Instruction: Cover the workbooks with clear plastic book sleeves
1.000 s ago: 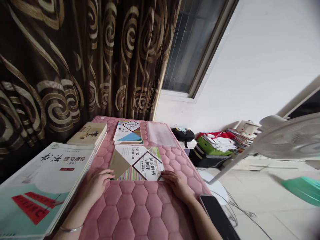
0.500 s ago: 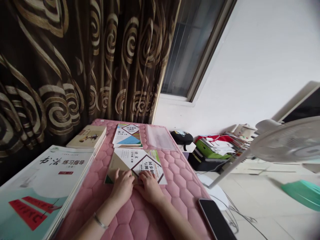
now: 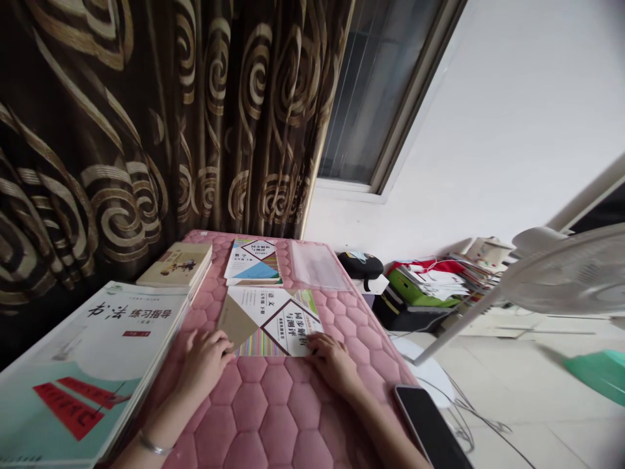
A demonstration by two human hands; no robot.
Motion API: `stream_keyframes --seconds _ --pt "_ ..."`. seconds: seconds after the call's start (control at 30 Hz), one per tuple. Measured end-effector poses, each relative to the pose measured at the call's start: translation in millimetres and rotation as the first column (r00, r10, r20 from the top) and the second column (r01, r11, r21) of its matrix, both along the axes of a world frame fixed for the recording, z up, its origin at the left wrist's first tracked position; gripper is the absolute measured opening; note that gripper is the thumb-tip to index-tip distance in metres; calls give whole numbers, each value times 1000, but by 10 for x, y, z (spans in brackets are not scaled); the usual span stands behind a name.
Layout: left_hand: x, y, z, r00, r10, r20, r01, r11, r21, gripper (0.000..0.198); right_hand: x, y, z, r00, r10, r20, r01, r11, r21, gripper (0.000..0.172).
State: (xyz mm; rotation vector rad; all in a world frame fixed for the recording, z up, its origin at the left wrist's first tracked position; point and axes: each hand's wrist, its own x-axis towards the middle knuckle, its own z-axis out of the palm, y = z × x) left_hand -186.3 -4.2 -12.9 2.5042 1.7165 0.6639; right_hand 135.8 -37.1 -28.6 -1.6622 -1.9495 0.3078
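Note:
A workbook (image 3: 273, 322) with Chinese print, a tan corner and a striped band lies flat on the pink quilted cover. My left hand (image 3: 206, 358) is at its near left corner, fingers curled and pressed on the edge. At the opposite near corner, my right hand (image 3: 334, 363) has bent fingers gripping the edge, its thumb tucked low. Just beyond lies a second workbook (image 3: 252, 262) with a blue and white cover. To its right is a translucent plastic sleeve (image 3: 319, 265).
Along the left stand a stack of large books (image 3: 92, 371) and a stack of smaller tan books (image 3: 176, 264). A phone (image 3: 430, 423) lies at the right edge of the quilted surface (image 3: 273, 417). Past that edge are a fan (image 3: 576, 280), cables and a black case (image 3: 360, 264).
My hands have moved apart, from side by side on the workbook's lower middle to its left and right near corners. More of the cover shows. The view has shifted slightly.

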Motion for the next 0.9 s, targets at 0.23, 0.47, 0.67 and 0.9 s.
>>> stream_keyframes --seconds 0.23,0.47,0.67,0.9 --pt "-316 89 -152 998 -24 61 23 1000 15 23 395 -52 -125 986 68 -149 -60 997 57 22" --pt "-373 140 -144 996 -7 89 14 997 -75 31 465 -30 -132 979 97 -178 -96 995 17 30" --pt "63 -82 23 1000 19 -14 -19 999 -27 22 29 -118 -11 998 -45 45 43 998 41 15" --pt "789 -80 -45 993 -113 35 114 992 -45 22 -821 60 53 990 0 140 -10 998 69 18"
